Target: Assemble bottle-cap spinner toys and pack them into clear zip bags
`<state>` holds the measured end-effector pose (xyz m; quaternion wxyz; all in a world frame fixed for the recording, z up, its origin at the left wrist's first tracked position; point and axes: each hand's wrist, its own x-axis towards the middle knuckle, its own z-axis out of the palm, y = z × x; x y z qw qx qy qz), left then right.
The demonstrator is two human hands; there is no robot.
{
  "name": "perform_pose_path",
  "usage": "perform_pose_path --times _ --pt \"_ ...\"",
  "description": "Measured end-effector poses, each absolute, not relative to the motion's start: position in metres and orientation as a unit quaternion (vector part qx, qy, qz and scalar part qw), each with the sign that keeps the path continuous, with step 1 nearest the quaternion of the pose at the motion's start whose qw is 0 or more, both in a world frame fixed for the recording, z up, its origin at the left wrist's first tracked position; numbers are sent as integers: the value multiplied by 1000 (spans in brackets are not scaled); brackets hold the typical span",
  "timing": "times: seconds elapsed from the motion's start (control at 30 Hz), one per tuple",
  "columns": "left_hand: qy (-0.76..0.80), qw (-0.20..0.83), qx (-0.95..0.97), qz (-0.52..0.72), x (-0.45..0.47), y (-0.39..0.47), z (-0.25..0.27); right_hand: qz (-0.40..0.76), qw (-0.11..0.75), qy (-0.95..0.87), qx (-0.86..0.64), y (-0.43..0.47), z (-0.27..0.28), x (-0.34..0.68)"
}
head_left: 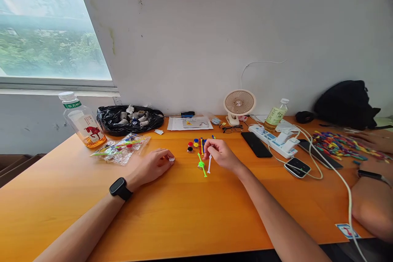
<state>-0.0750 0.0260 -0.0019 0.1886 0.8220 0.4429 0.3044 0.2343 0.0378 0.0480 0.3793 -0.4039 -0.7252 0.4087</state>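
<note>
My left hand [155, 166] rests on the table with thumb and forefinger pinched on a small white piece [171, 159]. My right hand [219, 153] is closed around the upper end of a thin white plastic arrow [209, 166], which points down toward the tabletop. Just left of that arrow is a bright green plastic arrow [201, 165] with a round hub; whether it touches the table flat is hard to tell. Behind it sit small round caps [190, 145] in red, black, blue and yellow. Several coloured strips [202, 145] lie beside them, partly hidden by my right hand.
Leftward are a bottle [86, 125], clear plastic packets [123, 149] and a black bag [130, 120] of grey pieces. A fan [239, 104], phone [256, 144], power strip [273, 141] and cables stand to the right. A co-worker's arm [373, 196] is beside a colourful pile [340, 146].
</note>
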Motion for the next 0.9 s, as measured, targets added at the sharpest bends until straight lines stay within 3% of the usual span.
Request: perform_pose_path --times 0.1,0.4,0.5,0.67,0.9 --pt "443 183 825 301 -76 26 -3 500 354 -676 -410 37 45 233" --pt "386 194 856 285 -64 16 10 567 361 -628 -392 31 46 223" --pt "349 206 872 273 -55 10 12 505 320 -686 -415 32 44 225" --pt "308 167 899 261 -36 2 11 253 242 -814 -463 33 35 232" --pt "278 81 935 206 -16 -7 13 285 72 -808 -510 39 41 265"
